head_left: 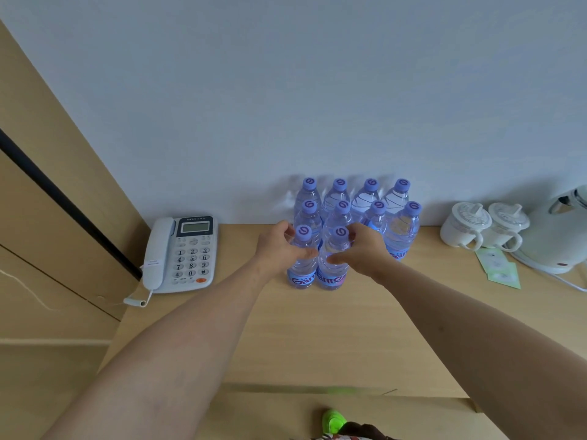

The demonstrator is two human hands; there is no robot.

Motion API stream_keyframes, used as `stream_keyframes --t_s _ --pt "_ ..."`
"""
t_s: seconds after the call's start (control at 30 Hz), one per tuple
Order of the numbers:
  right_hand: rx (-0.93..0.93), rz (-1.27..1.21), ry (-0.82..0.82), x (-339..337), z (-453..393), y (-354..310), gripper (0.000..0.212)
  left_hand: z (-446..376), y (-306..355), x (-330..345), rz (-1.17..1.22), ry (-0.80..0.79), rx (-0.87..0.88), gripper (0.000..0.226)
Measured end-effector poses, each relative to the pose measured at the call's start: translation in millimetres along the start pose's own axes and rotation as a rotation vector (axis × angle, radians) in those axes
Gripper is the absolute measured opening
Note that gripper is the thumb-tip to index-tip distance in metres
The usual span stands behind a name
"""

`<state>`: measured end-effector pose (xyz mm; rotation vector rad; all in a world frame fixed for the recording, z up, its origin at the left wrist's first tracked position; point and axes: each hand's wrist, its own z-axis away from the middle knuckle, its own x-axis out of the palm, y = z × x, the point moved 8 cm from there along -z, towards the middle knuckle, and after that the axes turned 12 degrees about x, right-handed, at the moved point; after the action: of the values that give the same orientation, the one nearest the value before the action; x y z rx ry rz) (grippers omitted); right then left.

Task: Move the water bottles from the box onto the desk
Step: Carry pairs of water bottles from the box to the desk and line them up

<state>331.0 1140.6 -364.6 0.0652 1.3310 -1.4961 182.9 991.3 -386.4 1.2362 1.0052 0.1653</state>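
- Both bare forearms reach forward from the lower corners and converge on the front row of a cluster of water bottles standing on the desk (317, 338).
- The left hand (279, 246) wraps the left front bottle (302, 265) just under its purple cap, thumb laid across the near side, fingers curled round the far side.
- The right hand (362, 249) clamps the right front bottle (332, 268) the same way, thumb pointing left across the shoulder, fingers hooked behind the neck.
- The two held bottles stand upright, side by side and touching, bases on the desk as far as can be told.
- Behind the grips, eight more bottles (374, 201) stand upright in two rows against the wall.
- Left of the left hand lies a white telephone (181, 254).
- Right of the right hand, well apart, stand two lidded white cups (476, 227) and a white kettle (559, 236), with green sachets (498, 265) just in front.
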Motion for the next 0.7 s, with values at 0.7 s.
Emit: stream_keyframes --t_s 0.7 --pt "-0.006 0.020 0.014 -0.5 3.3 -2.0 0.066 5.0 1.2 2.2 0.033 -0.008 -0.014 0.056"
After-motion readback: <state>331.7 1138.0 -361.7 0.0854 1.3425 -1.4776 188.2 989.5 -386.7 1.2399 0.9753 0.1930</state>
